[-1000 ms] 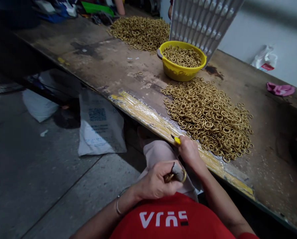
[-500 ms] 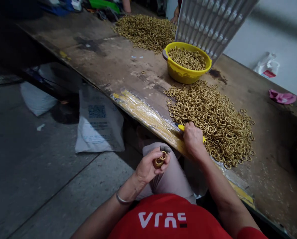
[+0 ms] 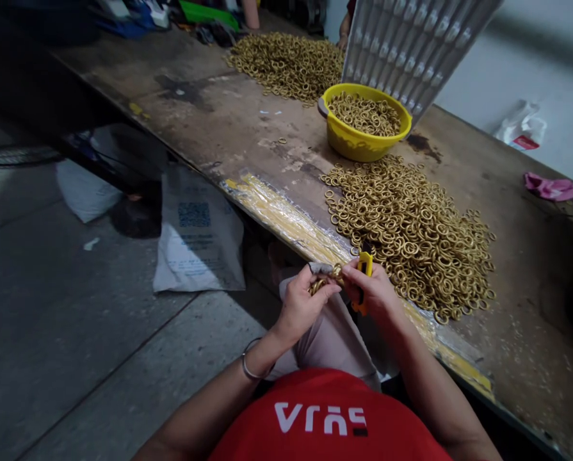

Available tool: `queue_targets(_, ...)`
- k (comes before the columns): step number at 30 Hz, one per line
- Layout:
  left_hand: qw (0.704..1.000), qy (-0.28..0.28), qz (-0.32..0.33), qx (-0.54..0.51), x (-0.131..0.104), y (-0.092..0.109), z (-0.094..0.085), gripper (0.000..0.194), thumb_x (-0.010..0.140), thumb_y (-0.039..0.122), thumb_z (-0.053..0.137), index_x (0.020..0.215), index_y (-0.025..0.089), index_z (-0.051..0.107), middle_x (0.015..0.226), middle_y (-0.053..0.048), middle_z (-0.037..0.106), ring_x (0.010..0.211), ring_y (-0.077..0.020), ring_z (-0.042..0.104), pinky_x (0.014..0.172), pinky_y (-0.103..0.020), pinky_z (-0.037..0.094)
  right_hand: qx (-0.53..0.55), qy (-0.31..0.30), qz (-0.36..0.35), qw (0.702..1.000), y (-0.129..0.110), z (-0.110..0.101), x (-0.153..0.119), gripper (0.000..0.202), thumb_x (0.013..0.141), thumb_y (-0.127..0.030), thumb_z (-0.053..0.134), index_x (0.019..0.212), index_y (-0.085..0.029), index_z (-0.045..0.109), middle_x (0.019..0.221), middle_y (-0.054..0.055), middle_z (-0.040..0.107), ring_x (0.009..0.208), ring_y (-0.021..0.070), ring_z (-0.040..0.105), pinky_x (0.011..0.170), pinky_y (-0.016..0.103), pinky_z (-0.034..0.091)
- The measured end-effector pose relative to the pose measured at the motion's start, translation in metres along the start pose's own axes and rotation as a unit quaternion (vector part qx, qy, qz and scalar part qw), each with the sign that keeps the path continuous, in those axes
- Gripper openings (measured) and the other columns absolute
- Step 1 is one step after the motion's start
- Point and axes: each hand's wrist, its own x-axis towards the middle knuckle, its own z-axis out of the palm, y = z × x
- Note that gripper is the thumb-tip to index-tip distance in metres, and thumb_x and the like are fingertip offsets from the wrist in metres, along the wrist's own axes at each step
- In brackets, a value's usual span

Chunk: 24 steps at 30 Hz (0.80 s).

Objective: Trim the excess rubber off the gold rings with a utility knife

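Beside the table edge (image 3: 289, 218), wide floor (image 3: 118, 339) leftward, left hand (image 3: 296, 301) half-curled around gold rings (image 3: 317, 286), right hand (image 3: 381, 291) tight around yellow knife (image 3: 365, 263)

The rings (image 3: 413, 235) are gold, the cutter (image 3: 365, 261) yellow and black.

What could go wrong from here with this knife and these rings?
The yellow knife in the right hand is close to the left hand; a slip might nick a finger.

The ring pile reaches near the edge of the table, so a bumped arm could knock some rings off.
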Motion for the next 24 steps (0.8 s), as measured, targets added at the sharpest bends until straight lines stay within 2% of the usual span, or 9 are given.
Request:
queue_targets(3,0.999,0.015,0.013,0.041,-0.003,-0.001,0.003,0.017,0.075,0.023,0.08,0.088,0.018,0.071,0.083,-0.003,0.074,0.077,-0.0172,0.065,0.07,-0.024,0.05,0.013,0.001,0.001,1.0,0.004,0.005,-0.005,0.04,0.07,-0.052,0.077,0.066,-0.02,0.055,0.048,-0.008,0.044,0.038,0.0055,0.032,0.037,0.02,0.025)
queue_targets(10,0.987,0.031,0.071,0.141,-0.011,0.004,0.0,0.01,0.079,0.028,0.077,0.085,0.02,0.073,0.073,-0.002,0.071,0.066,-0.0157,0.058,0.066,-0.024,0.044,-0.061,0.0,-0.027,0.998,0.002,0.009,-0.022,0.041,0.081,-0.057,0.067,0.065,-0.021,0.053,0.047,-0.008,0.041,0.038,0.0069,0.03,0.037,0.022,0.024)
queue_targets(14,0.983,0.019,0.081,0.164,-0.016,0.009,0.0,0.008,0.082,0.027,0.072,0.08,0.02,0.074,0.066,-0.001,0.065,0.062,-0.0156,0.054,0.063,-0.025,0.041,-0.155,0.008,-0.092,0.984,-0.001,0.005,-0.032,0.042,0.085,-0.056,0.064,0.066,-0.021,0.055,0.053,-0.006,0.041,0.049,0.0095,0.033,0.045,0.023,0.026)
queue_targets(17,0.99,0.0,0.057,0.127,-0.018,0.013,0.002,0.011,0.084,0.029,0.07,0.079,0.02,0.072,0.065,0.0,0.062,0.059,-0.0141,0.053,0.059,-0.023,0.041,-0.193,0.019,-0.145,0.97,0.002,0.0,-0.035,0.039,0.087,-0.052,0.063,0.065,-0.02,0.055,0.059,-0.004,0.041,0.056,0.0108,0.036,0.052,0.024,0.03)
queue_targets(20,0.996,-0.022,0.012,0.081,-0.019,0.016,0.002,0.018,0.084,0.032,0.069,0.073,0.018,0.067,0.06,0.002,0.058,0.051,-0.0105,0.049,0.052,-0.021,0.038,-0.192,0.053,-0.174,0.964,0.006,-0.004,-0.036,0.026,0.086,-0.047,0.064,0.084,-0.021,0.061,0.064,-0.005,0.046,0.059,0.0119,0.041,0.056,0.024,0.034)
queue_targets(22,0.997,-0.037,-0.014,0.059,-0.02,0.018,0.002,0.02,0.084,0.034,0.07,0.073,0.017,0.066,0.061,0.002,0.059,0.049,-0.0088,0.048,0.048,-0.02,0.036,-0.195,0.065,-0.186,0.961,0.009,-0.006,-0.036,0.025,0.086,-0.045,0.064,0.097,-0.022,0.063,0.067,-0.005,0.049,0.06,0.0125,0.044,0.058,0.025,0.036)
queue_targets(24,0.998,-0.048,-0.036,0.032,-0.02,0.019,0.002,0.022,0.083,0.037,0.071,0.075,0.017,0.066,0.063,0.001,0.061,0.048,-0.0075,0.048,0.045,-0.018,0.035,-0.212,0.054,-0.191,0.957,0.01,-0.007,-0.036,0.023,0.088,-0.043,0.062,0.094,-0.021,0.065,0.067,-0.004,0.051,0.06,0.013,0.045,0.059,0.025,0.038)
